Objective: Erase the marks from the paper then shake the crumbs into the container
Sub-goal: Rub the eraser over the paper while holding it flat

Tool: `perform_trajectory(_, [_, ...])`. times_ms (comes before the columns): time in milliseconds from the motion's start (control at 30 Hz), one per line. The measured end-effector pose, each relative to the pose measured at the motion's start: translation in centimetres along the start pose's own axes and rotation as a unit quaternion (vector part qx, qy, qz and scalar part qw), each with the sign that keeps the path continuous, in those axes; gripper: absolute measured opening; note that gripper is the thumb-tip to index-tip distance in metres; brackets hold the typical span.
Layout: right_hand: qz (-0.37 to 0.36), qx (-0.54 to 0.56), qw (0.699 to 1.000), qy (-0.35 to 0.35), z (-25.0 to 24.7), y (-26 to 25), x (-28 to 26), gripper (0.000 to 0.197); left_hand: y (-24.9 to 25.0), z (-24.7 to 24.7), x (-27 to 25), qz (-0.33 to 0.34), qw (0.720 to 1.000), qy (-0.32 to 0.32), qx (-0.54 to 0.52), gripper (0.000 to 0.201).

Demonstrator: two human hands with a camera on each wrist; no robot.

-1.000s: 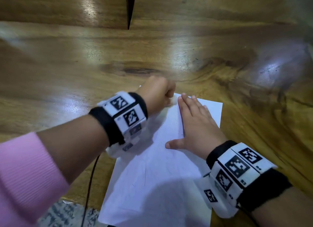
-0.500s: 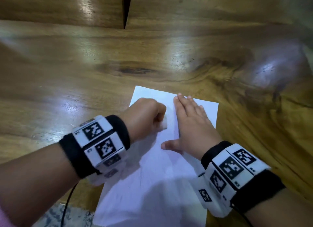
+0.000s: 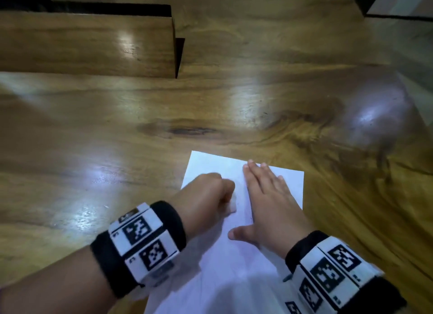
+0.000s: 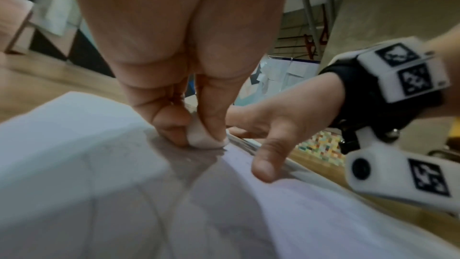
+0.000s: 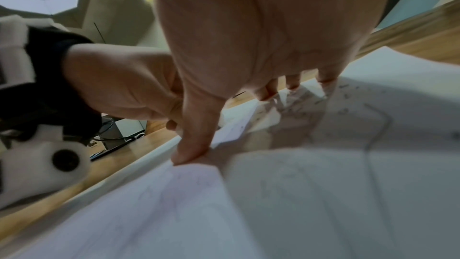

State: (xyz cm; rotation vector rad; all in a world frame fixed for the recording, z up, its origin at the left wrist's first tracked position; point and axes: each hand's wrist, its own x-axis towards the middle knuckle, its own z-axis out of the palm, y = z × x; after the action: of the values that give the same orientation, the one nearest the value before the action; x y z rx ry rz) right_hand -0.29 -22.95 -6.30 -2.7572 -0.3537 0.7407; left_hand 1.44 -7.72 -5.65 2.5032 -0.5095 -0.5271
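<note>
Glossy wooden surface [image 3: 117, 130] carries the paper [image 3: 210, 278]. Left hand [image 3: 206, 194] pinches an eraser [image 4: 201, 139]; right hand [image 3: 269, 203] presses flat, fingers spread.

head: high, downward | wrists: low, close, facing | shared: paper [image 3: 210, 278]

White paper sheet [image 3: 212, 274]: near end cut off by bottom frame edge. Small white eraser [image 4: 202, 138] mostly hidden inside left hand [image 3: 206, 196]. Faint pencil marks [image 5: 376, 125] blurred, illegible.
</note>
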Motion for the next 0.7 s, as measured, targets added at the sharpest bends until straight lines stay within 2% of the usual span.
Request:
perform_trajectory(100, [0.001, -0.009, 1.000, -0.008, -0.2, -0.1, 0.0, 0.126, 0.0, -0.6, 1.4, -0.012, 1.000, 0.024, 0.010, 0.012])
perform_trajectory(233, [0.003, -0.014, 1.000, -0.015, -0.2, -0.2, 0.0, 0.126, 0.6, -1.3, 4.6, -0.058, 0.996, 0.071, 0.022, 0.020])
perform_trajectory(433, [0.004, -0.007, 1.000, -0.017, -0.1, -0.1, 0.1, 0.127, 0.2, -0.4, 1.7, -0.016, 0.999, -0.007, 0.050, 0.021])
perform_trajectory(500, [0.007, -0.010, 1.000, -0.018, -0.1, -0.2, 0.2, 0.128, 0.2, -0.8, 2.1, -0.028, 0.999, 0.004, 0.043, 0.015])
perform_trajectory(567, [0.008, -0.017, 1.000, -0.022, -0.1, -0.2, 0.2, 0.128, 0.5, -1.3, 3.4, -0.056, 0.997, 0.050, 0.037, 0.010])
perform_trajectory(633, [0.008, -0.019, 1.000, -0.022, -0.1, -0.2, 0.2, 0.128, 0.6, -1.5, 4.0, -0.065, 0.995, 0.074, 0.031, 0.024])
perform_trajectory(700, [0.006, -0.016, 1.000, -0.017, 0.0, -0.1, 0.2, 0.127, 0.6, -1.0, 2.6, -0.039, 0.997, 0.057, 0.036, 0.031])
